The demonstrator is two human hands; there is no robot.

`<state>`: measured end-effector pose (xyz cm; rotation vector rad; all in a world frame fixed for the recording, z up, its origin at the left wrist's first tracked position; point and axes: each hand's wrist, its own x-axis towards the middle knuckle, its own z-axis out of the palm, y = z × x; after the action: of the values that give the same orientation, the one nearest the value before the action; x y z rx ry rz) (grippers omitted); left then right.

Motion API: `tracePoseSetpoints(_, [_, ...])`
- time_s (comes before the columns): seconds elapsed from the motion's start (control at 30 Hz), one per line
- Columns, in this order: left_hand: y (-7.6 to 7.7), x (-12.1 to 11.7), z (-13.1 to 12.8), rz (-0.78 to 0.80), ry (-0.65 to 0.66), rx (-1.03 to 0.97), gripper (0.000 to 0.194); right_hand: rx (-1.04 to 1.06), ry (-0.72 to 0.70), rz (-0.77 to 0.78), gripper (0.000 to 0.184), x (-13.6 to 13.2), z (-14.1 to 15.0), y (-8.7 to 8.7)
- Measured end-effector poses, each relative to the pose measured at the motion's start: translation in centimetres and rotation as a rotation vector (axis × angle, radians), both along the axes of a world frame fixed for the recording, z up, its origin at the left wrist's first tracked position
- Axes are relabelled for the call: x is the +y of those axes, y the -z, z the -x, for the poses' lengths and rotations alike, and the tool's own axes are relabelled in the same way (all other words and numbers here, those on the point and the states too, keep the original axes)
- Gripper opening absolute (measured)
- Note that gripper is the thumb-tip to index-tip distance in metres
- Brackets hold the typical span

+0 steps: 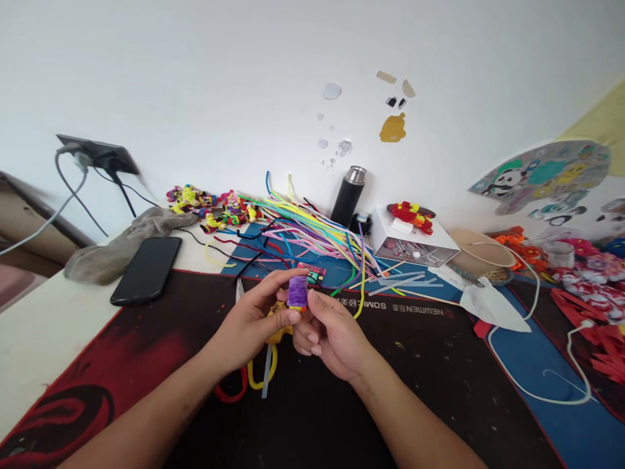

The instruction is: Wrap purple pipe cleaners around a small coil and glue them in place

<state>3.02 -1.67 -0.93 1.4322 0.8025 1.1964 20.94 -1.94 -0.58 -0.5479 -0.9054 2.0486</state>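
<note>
Between both hands, above the dark mat, is a small purple pipe-cleaner coil [297, 291] with a bit of orange and yellow at its lower end. My left hand [254, 318] pinches it from the left, thumb at the bottom and fingers at the top. My right hand [336, 332] is closed with thumb and fingertips against its right side. A yellow fuzzy piece [280, 335] shows just under the hands; whether it hangs or lies there I cannot tell. Scissors with red and yellow handles [231, 395] lie partly hidden below my left hand, beside a translucent strip [266, 374].
Loose pipe cleaners [312, 228] in many colours spread behind the hands. Small fuzzy figures [232, 208] and a phone [147, 270] are to the left. A black thermos [348, 195], a white drawer box [415, 241] and a white cable [532, 391] are at the right.
</note>
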Motion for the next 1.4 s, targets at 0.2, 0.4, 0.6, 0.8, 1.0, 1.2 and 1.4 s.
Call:
tracePoseSetpoints(0.2, [-0.05, -0.09, 0.03, 0.059, -0.011, 0.020, 0.056, 0.026, 0.004, 0.002, 0.041, 0.08, -0.01, 0.01])
tracePoseSetpoints(0.4, [-0.55, -0.30, 0.15, -0.035, -0.107, 0.109, 0.048, -0.031, 0.033, -0.029, 0.044, 0.25, -0.03, -0.01])
tracePoseSetpoints(0.6, [-0.46, -0.23, 0.16, -0.101, -0.147, 0.168, 0.045, -0.083, 0.067, -0.023, 0.048, 0.15, 0.14, -0.07])
tracePoseSetpoints(0.8, [-0.82, -0.41, 0.25, -0.311, -0.168, 0.333, 0.038, -0.098, 0.124, -0.016, 0.057, 0.35, -0.07, -0.27])
tracePoseSetpoints(1.0, [-0.66, -0.58, 0.23, -0.417, -0.166, 0.454, 0.044, -0.123, 0.148, 0.016, 0.053, 0.52, -0.28, 0.05])
tracePoseSetpoints(1.2, [-0.25, -0.57, 0.27, -0.447, -0.158, 0.505, 0.048, -0.132, 0.136, 0.018, 0.056, 0.62, -0.29, 0.35])
tracePoseSetpoints(1.4, [-0.27, -0.44, 0.47, -0.484, -0.155, 0.546, 0.049, -0.113, 0.162, 0.033, 0.056, 0.58, -0.11, 0.38])
